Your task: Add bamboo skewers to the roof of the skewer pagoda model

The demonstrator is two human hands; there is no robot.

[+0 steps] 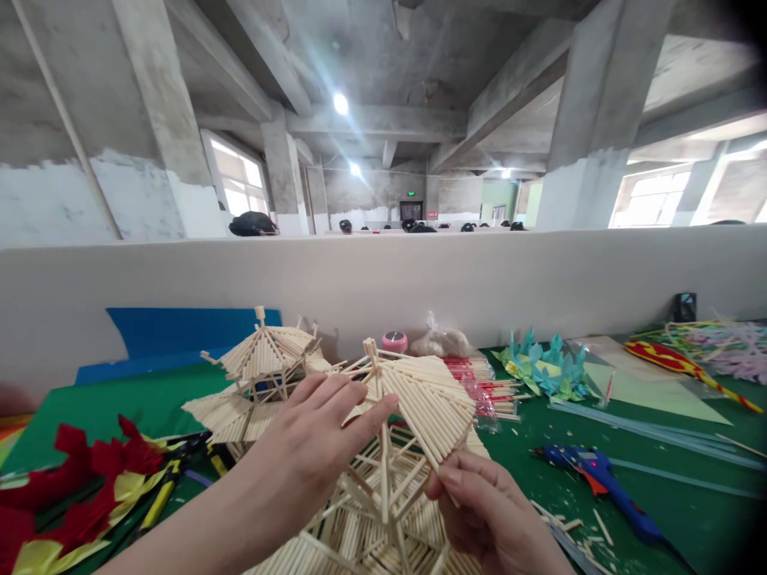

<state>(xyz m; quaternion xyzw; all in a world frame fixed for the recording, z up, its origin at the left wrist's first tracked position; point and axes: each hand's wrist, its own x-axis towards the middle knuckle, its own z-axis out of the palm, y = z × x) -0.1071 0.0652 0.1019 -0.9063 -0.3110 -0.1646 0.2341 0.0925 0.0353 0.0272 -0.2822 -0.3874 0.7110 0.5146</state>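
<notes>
**On the green desk (509, 447), a stick tower (384, 479) between two hands**

At the far left lie red and yellow paper flowers (113, 479), with yellow-and-black pliers (160, 497) beside them, partly hidden by the person's left arm. Behind, a blue sheet (197, 329) leans by the pale partition (335, 275), and a second stick tower (264, 355) stands in front of it.

Front and centre, the tower has a slatted roof (428, 399) above open framework. The left hand (327, 423) lies palm down over the roof's left side, thumb apart from the fingers; I can't tell whether it grips anything. The right hand (479, 503) is narrowed, thumb and fingers pinching the roof's lower right corner.

Past the roof are a small pink round thing (394, 343), a clear bag (443, 342) and packets of red-marked sticks (479, 387). Farther right come blue paper flowers (546, 369), a blue glue gun (617, 485) lying on its side near stick scraps (604, 527), and pale strips (659, 435).
</notes>
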